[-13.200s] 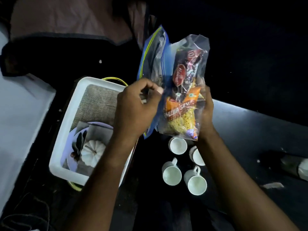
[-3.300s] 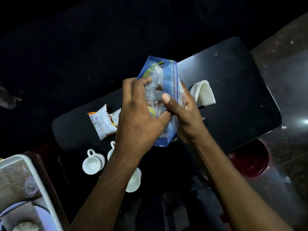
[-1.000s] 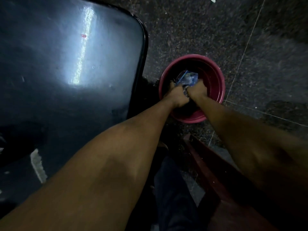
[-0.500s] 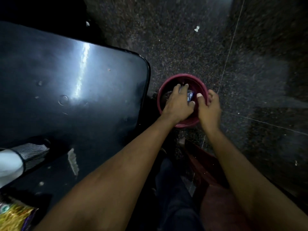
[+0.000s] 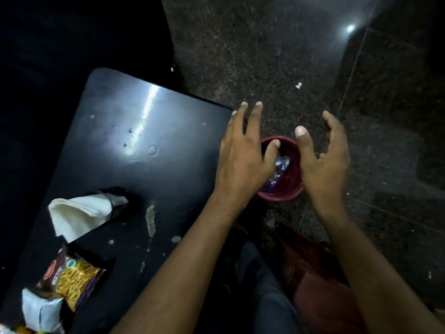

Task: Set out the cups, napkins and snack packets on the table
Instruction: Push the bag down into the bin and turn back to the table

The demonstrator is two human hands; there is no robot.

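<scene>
Two hands are hovering, fingers spread and holding nothing: left hand point(image 5: 242, 160) and right hand point(image 5: 323, 162), above a red bucket point(image 5: 291, 186) on the floor. Napkins point(image 5: 79, 215) and snack packets point(image 5: 69, 278) are lying on the counter point(image 5: 154, 150), well left of both grips.

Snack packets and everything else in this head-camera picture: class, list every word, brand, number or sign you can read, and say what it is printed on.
No text here can be read for certain.
Brown and yellow snack packet: a red oval logo and a small green mark, lettering too blurred to read.
White packet: no legible print.
Crumpled plastic bag in the red bin: nothing readable.
Napkins and black table: no writing visible.
</scene>
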